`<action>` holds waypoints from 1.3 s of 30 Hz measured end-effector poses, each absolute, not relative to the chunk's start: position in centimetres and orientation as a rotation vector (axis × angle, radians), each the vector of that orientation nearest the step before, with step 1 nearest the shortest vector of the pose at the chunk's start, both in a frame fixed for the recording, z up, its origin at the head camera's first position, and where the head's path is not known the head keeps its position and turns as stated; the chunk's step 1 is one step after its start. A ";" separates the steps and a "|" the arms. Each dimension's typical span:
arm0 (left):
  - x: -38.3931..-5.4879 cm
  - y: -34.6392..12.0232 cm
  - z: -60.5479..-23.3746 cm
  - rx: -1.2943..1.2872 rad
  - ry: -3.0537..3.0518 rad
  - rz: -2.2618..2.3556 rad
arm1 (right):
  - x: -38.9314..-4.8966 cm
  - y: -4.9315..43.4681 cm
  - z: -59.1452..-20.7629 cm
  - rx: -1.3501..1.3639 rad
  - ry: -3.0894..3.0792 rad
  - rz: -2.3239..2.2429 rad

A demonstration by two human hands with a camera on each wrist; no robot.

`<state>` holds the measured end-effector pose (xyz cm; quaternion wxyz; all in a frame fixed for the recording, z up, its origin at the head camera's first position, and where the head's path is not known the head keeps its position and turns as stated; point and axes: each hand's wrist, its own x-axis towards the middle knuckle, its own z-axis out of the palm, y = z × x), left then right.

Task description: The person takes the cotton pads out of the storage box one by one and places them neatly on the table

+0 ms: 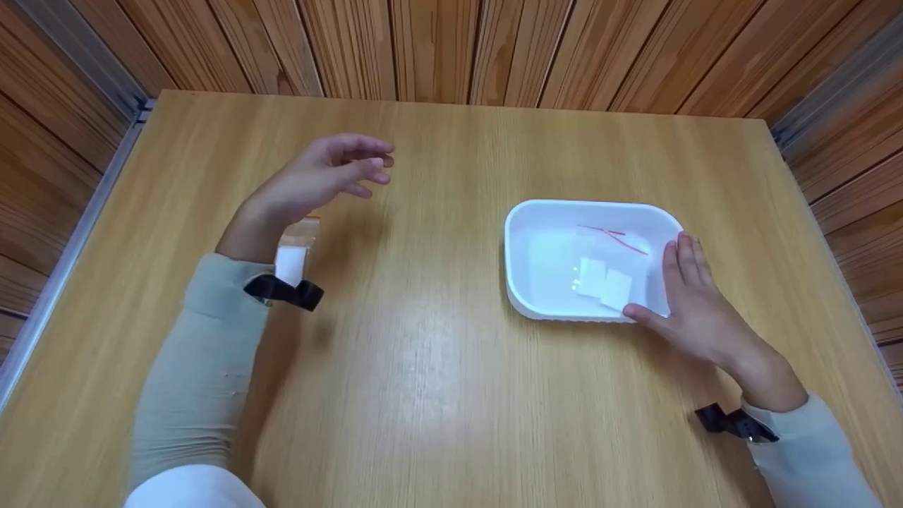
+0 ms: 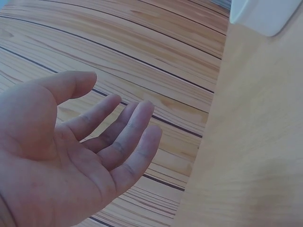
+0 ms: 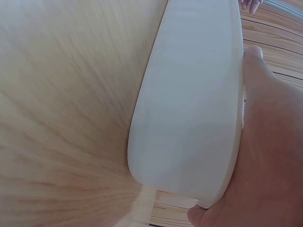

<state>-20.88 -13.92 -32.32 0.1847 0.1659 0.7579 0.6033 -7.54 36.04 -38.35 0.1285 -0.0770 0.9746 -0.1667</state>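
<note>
- A white plastic tub (image 1: pixel 540 254), rectangular with rounded corners, is sitting right of the middle of a light-brown wood-grain desk (image 1: pixel 423 367), apart from the right edge.
- The right hand (image 1: pixel 695 310) is resting on the tub's near right corner, its fingers lying fairly straight along the right side, its thumb on the near rim.
- Flat white square pieces (image 1: pixel 616 288) and thin red strips (image 1: pixel 628 244) are lying in the tub.
- The left hand (image 1: pixel 328 169) is hanging empty toward the desk's far left corner, fingers apart and loosely bent.
- A small white item (image 1: pixel 291 264) is lying beneath the left wrist, partly hidden.
</note>
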 end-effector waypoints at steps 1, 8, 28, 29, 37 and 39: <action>-20.9 -13.8 -32.3 0.472 2.136 1.700 | -7.5 36.0 -38.3 -0.225 2.833 -0.485; -21.2 -12.7 -31.6 0.520 2.119 1.697 | -7.2 36.0 -38.3 -0.242 2.846 -0.478; -21.6 -8.9 -30.9 0.586 2.089 1.650 | -7.6 36.0 -38.4 -0.223 2.828 -0.484; -21.6 -8.7 -30.9 0.585 2.089 1.642 | -7.6 36.0 -38.4 -0.222 2.827 -0.480; -22.2 -6.9 -30.6 0.580 2.057 1.617 | -7.6 36.0 -38.4 -0.207 2.821 -0.459; -22.3 -6.5 -30.5 0.584 2.037 1.620 | -7.6 36.1 -38.4 -0.207 2.820 -0.457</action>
